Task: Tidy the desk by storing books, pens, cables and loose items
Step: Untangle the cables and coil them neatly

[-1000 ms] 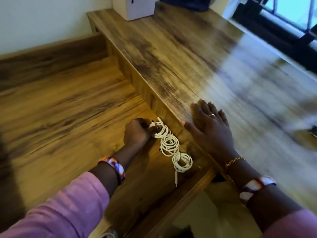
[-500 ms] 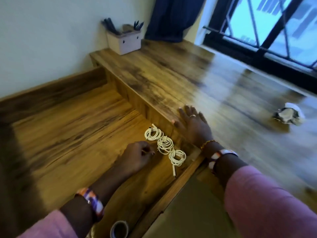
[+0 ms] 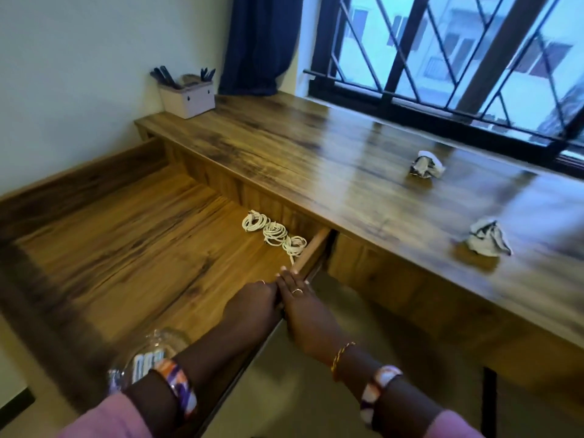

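— Which step? Your left hand [image 3: 252, 303] and right hand [image 3: 297, 294] rest, fingers closed, on the open drawer's front edge [image 3: 311, 251]; coiled cables [image 3: 273, 233] lie inside, just beyond your fingers.

— Next? Likely push it shut, then clear the crumpled papers [image 3: 426, 164] off the counter [image 3: 316, 159].

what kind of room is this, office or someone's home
Probably a home study corner, though I can't be sure: a long wooden desk under a barred window, a pen holder by the wall, and an open drawer holding coiled cables.
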`<action>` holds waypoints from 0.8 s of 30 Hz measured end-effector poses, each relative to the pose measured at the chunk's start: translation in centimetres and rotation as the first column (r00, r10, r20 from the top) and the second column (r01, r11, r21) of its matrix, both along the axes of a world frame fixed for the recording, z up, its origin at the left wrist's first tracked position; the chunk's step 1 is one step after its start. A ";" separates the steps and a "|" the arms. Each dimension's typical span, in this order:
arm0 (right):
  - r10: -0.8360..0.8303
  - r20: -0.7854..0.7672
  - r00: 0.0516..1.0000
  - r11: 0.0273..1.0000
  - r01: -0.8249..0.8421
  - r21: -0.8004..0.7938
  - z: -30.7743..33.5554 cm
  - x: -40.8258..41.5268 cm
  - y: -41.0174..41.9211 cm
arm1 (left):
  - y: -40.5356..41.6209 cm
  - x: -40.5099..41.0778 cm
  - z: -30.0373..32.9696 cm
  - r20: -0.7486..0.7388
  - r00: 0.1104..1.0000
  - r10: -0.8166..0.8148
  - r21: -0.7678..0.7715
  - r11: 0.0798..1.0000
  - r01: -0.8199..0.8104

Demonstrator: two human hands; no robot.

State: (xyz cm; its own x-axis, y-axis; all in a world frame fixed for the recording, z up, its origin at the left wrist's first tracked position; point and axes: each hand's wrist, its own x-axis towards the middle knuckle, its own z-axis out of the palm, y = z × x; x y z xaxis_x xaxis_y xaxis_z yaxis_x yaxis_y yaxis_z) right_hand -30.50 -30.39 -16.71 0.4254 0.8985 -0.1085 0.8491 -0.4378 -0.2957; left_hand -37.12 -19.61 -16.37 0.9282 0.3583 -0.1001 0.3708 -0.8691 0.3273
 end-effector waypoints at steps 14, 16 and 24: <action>0.046 -0.019 0.999 0.999 -0.046 -0.020 0.6 -15.8 -3.8 | -1.9 -16.1 -0.5 0.109 0.993 -0.046 0.235 0.972 0.020; -0.031 0.004 1.000 0.999 0.031 0.014 0.6 -16.8 -3.1 | -1.0 -19.5 -0.5 0.212 0.977 -0.036 0.229 0.973 -0.014; 0.204 0.261 0.943 0.976 -0.175 -0.131 2.7 -25.7 2.2 | 3.8 -27.7 -2.4 0.279 0.960 0.001 0.249 0.966 -0.073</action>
